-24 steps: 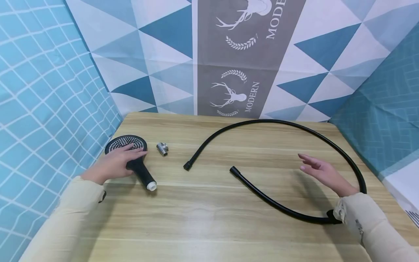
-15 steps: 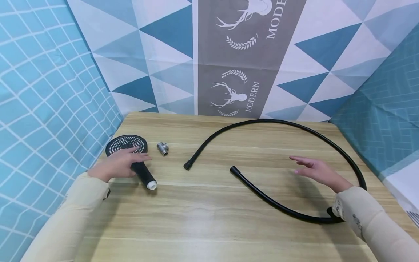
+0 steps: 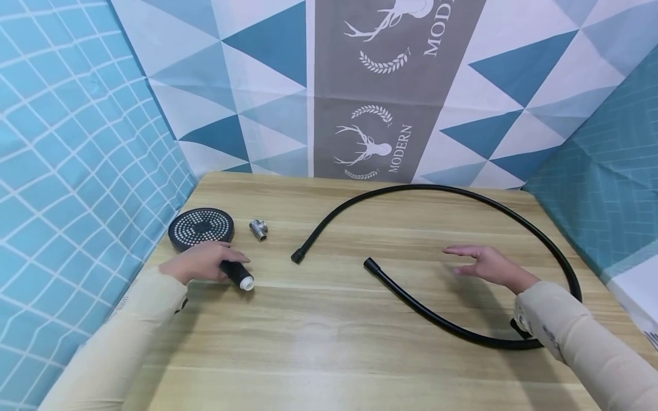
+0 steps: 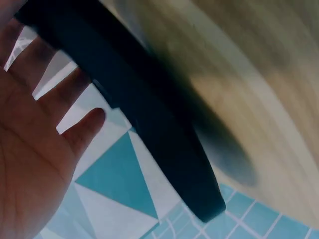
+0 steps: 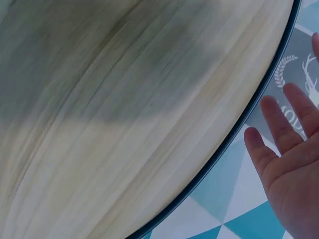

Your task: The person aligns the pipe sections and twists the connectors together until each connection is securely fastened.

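Observation:
A black shower head (image 3: 201,226) with a round, pale-dotted face lies at the left of the wooden table (image 3: 319,337), its white-tipped handle (image 3: 237,273) pointing toward the front right. Over the handle's upper part is my left hand (image 3: 203,260), holding it between thumb and fingers. In the left wrist view, the little finger (image 4: 85,130) stands off the black body. My right hand (image 3: 488,265) hovers palm inward above the table at the right, fingers extended and holding nothing. Beneath and around it curves a black shower hose (image 3: 457,331), partly hidden by the sleeve.
A small chrome fitting (image 3: 259,229) lies right of the shower head. The two hose ends lie near the table's middle. Patterned cloth walls (image 3: 277,131) stand at the back and both sides. A black holder-like piece (image 3: 520,329) shows beside the right sleeve.
My left hand has moved right and down along the shower head to its handle, and the handle's end has swung slightly right and away. My right hand has drifted left.

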Available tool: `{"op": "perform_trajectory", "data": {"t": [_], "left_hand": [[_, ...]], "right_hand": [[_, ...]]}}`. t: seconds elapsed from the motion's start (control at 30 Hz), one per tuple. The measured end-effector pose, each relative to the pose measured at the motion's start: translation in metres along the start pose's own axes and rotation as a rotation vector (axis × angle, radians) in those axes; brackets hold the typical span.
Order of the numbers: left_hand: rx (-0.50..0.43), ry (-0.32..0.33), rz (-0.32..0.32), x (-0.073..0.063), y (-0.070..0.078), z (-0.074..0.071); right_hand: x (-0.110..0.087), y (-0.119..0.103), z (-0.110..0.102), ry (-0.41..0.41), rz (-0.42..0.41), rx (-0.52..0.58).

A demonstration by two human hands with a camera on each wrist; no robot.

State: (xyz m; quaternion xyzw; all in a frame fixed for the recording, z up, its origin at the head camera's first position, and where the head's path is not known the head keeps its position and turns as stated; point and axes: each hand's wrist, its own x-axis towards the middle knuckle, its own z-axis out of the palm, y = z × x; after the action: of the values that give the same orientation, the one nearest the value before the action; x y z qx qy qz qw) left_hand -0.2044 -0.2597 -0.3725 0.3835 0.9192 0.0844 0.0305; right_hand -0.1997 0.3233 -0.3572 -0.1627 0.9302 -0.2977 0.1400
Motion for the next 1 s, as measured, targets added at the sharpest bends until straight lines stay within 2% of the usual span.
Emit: {"op": "perform_trajectory", "data": {"t": [0.13, 0.23, 0.37, 0.5, 0.63, 0.77, 1.0], "left_hand": [[-0.028, 0.006, 0.034, 0.007, 0.004, 0.003], [-0.104, -0.011, 0.037, 0.012, 0.006, 0.005], [-0.223, -0.044, -0.001, 0.016, 0.003, 0.007], [-0.300, -0.039, -0.032, 0.018, -0.004, 0.012], [-0.327, -0.016, -0.017, 0.022, -0.008, 0.017], [-0.349, -0.023, -0.025, 0.027, -0.009, 0.019], [-0.421, -0.075, -0.094, 0.033, -0.010, 0.017]], "right_hand": [[0.006, -0.004, 0.001, -0.030, -0.011, 0.042], [0.012, -0.006, 0.003, -0.038, -0.007, 0.066], [0.024, -0.010, 0.007, -0.038, -0.033, 0.082], [0.039, -0.019, 0.009, -0.021, -0.083, 0.088], [0.052, -0.032, 0.008, -0.014, -0.091, 0.083], [0.061, -0.044, 0.011, -0.042, -0.110, 0.094], [0.080, -0.066, 0.019, -0.065, -0.147, 0.137]]}}
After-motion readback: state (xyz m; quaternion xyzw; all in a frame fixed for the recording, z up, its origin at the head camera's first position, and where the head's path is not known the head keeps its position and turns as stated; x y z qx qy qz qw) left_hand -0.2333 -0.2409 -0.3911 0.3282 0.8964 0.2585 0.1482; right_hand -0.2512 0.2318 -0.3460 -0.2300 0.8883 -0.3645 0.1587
